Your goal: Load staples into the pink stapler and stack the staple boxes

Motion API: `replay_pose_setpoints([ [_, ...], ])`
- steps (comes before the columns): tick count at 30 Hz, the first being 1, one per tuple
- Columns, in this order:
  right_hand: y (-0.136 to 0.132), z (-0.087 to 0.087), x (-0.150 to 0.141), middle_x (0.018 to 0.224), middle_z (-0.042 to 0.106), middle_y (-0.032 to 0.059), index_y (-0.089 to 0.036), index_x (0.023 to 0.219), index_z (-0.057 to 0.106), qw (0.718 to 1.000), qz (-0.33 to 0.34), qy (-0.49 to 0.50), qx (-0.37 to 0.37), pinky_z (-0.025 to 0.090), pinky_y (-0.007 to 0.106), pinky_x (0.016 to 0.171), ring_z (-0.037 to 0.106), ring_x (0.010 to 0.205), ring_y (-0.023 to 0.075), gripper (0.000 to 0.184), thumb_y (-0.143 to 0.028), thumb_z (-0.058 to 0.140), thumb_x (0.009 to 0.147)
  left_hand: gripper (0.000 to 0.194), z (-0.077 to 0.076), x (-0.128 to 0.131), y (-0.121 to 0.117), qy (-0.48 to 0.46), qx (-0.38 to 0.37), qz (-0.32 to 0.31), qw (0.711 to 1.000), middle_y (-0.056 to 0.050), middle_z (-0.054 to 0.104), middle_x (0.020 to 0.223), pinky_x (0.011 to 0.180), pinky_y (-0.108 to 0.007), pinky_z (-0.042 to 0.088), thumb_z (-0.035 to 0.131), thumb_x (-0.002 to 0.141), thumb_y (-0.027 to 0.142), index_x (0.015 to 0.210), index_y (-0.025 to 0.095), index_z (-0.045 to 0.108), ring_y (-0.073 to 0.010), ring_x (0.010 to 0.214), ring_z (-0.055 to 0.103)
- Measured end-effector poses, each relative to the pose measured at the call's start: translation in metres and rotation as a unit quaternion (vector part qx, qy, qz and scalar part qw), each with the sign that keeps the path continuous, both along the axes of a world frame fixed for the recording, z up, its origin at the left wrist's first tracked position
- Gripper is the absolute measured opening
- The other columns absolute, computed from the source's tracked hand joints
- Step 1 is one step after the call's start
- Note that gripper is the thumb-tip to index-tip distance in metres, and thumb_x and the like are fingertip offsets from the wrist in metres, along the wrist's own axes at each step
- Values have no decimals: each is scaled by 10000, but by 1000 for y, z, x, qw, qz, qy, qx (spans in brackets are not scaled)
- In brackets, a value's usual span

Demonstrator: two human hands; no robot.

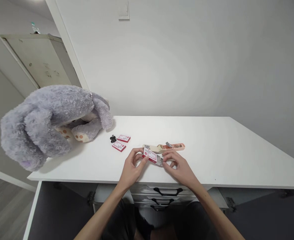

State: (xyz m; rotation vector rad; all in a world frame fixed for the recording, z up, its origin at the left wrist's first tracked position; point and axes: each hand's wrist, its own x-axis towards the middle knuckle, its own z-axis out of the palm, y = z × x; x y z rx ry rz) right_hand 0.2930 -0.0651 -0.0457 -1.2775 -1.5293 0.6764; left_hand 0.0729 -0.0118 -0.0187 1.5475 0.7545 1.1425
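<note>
Between my hands is a small red and white carton, tilted above the white table, its right end open with a grey-white flap showing. My left hand pinches the carton's left end between thumb and fingers. At the open end, my right hand has thumb and fingertips closed around the flap; anything else in that pinch is too small to tell. Just behind the carton lies a long open case, cream on the left and pink-orange on the right, with small metal pieces in it.
Two similar red and white boxes lie left of my hands beside a black clip-like object. A large grey plush toy fills the table's left end. Drawers with black handles are below the front edge of the table.
</note>
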Motion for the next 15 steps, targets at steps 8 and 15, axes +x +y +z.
replay_pose_setpoints([
  [8,0,-1,2,1202,710,115,-222,858,691,996,-53,58,-37,527,318,685,663,1065,269,270,-482,657,920,360,-8,0,4,-37,2,62,997,-56,623,1173,919,-336,543,720,926,427,1137,225,508,-183,1002,700],
  [15,-2,3,1,1031,750,89,-227,1011,667,996,-30,60,-54,538,346,731,696,903,238,314,-533,637,947,378,-6,2,2,-32,16,49,998,-63,619,1200,950,-345,542,710,938,408,1188,237,481,-181,1037,685],
])
